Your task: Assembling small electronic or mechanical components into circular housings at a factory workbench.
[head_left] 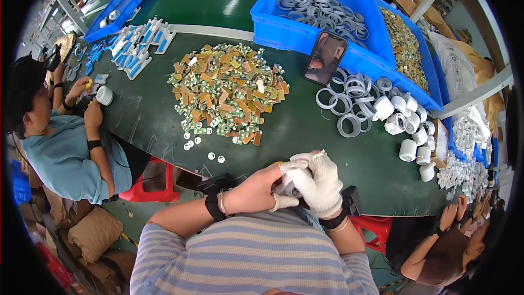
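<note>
Close to my body at the table's front edge, both hands meet around a small round white-and-grey housing [292, 190], mostly covered by my fingers. My left hand [255, 190], with white covers on its fingertips, is closed on the housing from the left. My right hand [323, 184], in a white knitted glove, closes over it from the right. Just beyond them lie a few small white discs [220, 159] and a large heap of small circuit boards [229, 90]. Loose grey rings [349, 125] and several white cylindrical housings [408, 150] lie to the right.
A blue bin [267, 30] of grey rings stands at the back, with a phone [325, 57] leaning on it. Beside it is a blue bin of small parts [404, 43]. Clear plastic pieces [464, 172] lie far right. Co-workers sit left [65, 153] and right [442, 259].
</note>
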{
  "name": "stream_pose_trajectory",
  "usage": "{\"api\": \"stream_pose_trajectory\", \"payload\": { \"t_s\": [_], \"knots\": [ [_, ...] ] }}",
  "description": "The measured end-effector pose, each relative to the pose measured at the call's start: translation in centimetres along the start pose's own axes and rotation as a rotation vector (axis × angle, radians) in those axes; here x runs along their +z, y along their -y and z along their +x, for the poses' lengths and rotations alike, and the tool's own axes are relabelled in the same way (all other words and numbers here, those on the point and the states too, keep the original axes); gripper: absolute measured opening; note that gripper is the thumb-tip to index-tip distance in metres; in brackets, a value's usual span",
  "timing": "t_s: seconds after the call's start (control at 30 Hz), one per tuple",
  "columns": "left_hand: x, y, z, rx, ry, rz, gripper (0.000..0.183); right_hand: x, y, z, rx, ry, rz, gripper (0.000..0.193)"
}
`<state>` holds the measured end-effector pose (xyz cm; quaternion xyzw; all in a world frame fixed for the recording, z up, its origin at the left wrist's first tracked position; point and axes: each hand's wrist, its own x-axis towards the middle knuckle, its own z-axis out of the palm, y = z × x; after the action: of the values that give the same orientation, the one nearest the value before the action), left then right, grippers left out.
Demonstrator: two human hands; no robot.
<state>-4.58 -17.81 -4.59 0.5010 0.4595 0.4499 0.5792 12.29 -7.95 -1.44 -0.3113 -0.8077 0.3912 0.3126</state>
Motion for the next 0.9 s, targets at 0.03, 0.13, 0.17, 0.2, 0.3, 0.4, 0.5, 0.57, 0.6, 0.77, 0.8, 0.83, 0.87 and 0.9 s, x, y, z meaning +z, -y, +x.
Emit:
{"api": "stream_pose_trajectory", "payload": {
  "t_s": [0.03, 0.13, 0.17, 0.2, 0.3, 0.4, 0.5, 0.57, 0.6, 0.77, 0.8, 0.83, 0.87, 0.9],
  "knots": [
    [-0.5, -0.8, -0.1, 0.001, -0.006, 0.000, 0.079, -0.6, -0.2, -0.1, -0.004, 0.004, 0.001, 0.025],
    [-4.3, -3.5, -1.8, 0.106, -0.244, 0.578, 0.073, -5.1, -0.3, -0.5, 0.429, 0.047, 0.241, 0.042],
    [-6.2, -2.5, -2.2, 0.139, -0.424, 0.806, 0.058, -6.7, -0.3, -0.1, 0.539, 0.085, 0.217, 0.046],
    [-8.0, -1.7, -2.2, 0.126, -0.531, 1.064, 0.043, -7.0, -2.0, -0.4, 0.478, 0.024, -0.221, 0.049],
    [-11.1, 0.3, -1.6, 0.201, -0.563, 1.374, 0.036, -6.9, -5.7, 0.1, 0.148, -0.045, -0.537, 0.042],
    [-11.5, 1.2, -2.3, 0.254, -0.499, 1.358, 0.028, -6.1, -4.4, 0.2, 0.130, -0.182, -0.497, 0.026],
    [-11.2, 0.8, -4.4, 0.208, -0.462, 1.236, 0.031, -6.6, -2.9, -1.7, 0.099, -0.276, -0.422, 0.020],
    [-11.3, -0.2, -6.0, 0.211, -0.466, 1.214, 0.031, -7.2, -3.0, -3.3, 0.064, -0.292, -0.451, 0.019],
    [-11.3, -0.6, -6.8, 0.147, -0.527, 1.197, 0.031, -7.4, -2.7, -3.8, 0.095, -0.315, -0.391, 0.017],
    [-10.5, -1.0, -6.7, 0.020, -0.768, 1.200, 0.020, -7.5, -2.3, -4.9, 0.169, -0.422, -0.340, 0.014],
    [-10.4, -0.6, -5.9, 0.060, -0.779, 1.239, 0.026, -7.4, -2.0, -4.8, 0.169, -0.446, -0.316, 0.014],
    [-10.1, 0.0, -5.2, 0.062, -0.772, 1.263, 0.032, -7.2, -1.7, -4.7, 0.169, -0.471, -0.297, 0.014],
    [-10.0, 0.8, -4.5, 0.079, -0.779, 1.289, 0.033, -7.0, -1.7, -4.6, 0.149, -0.476, -0.268, 0.013],
    [-9.7, 1.3, -3.7, 0.102, -0.778, 1.309, 0.034, -6.9, -1.6, -4.7, 0.152, -0.478, -0.193, 0.012]
  ]
}}
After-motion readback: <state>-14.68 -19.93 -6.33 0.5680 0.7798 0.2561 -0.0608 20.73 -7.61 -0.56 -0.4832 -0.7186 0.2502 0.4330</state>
